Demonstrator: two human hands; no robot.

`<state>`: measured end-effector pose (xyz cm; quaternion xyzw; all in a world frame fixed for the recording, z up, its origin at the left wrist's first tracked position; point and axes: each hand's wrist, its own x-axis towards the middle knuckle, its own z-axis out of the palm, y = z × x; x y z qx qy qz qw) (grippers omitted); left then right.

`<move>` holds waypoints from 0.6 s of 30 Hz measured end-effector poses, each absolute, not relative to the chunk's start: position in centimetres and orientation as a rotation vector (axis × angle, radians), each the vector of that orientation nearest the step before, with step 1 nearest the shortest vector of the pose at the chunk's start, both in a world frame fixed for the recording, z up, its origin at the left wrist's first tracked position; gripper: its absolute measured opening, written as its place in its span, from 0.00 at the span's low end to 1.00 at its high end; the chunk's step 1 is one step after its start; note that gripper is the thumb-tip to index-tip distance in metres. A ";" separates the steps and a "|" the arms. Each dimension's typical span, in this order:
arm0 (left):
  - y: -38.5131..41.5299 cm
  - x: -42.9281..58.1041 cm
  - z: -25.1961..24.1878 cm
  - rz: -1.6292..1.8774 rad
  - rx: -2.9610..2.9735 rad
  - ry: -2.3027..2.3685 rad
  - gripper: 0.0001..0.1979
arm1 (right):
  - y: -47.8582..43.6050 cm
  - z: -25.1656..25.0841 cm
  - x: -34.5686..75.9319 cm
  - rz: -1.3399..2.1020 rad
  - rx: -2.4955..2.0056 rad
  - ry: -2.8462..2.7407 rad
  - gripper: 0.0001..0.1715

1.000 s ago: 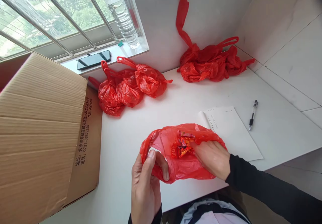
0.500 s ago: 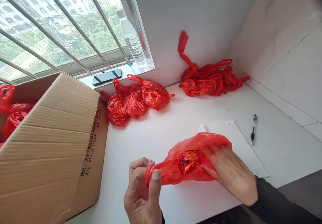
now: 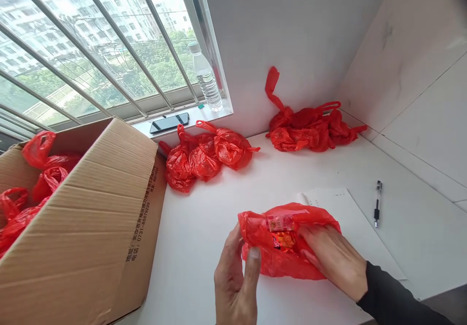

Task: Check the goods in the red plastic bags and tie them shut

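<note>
A red plastic bag lies on its side above the white table, its mouth spread wide. Inside it show a shiny red-and-orange wrapped packet and a pink packet with a round gold mark. My left hand holds the bag's left end, thumb in front and fingers behind the plastic. My right hand reaches into the bag from the right; its fingers are hidden inside, so what they hold does not show.
A cardboard box with red bags inside stands at left. Several tied red bags and a heap of red bags line the wall. Paper and a pen lie at right. A phone and water bottle occupy the sill.
My left hand has shifted right, from pinching the bag's gathered end to holding its widened edge. The pink packet now shows inside. My right hand stays in the bag.
</note>
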<state>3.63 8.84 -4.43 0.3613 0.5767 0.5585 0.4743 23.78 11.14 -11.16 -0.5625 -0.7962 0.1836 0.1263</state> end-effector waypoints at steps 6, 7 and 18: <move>9.8 3.3 -4.2 1.246 0.919 1.372 0.25 | 12.1 -10.2 23.6 0.678 -1.689 -2.258 0.14; 10.0 3.2 -4.2 1.209 0.969 1.360 0.21 | 12.2 -10.2 23.5 0.690 -1.693 -2.246 0.14; 10.2 3.3 -3.3 1.298 1.070 1.354 0.08 | 12.4 -10.1 24.2 0.648 -1.749 -2.254 0.19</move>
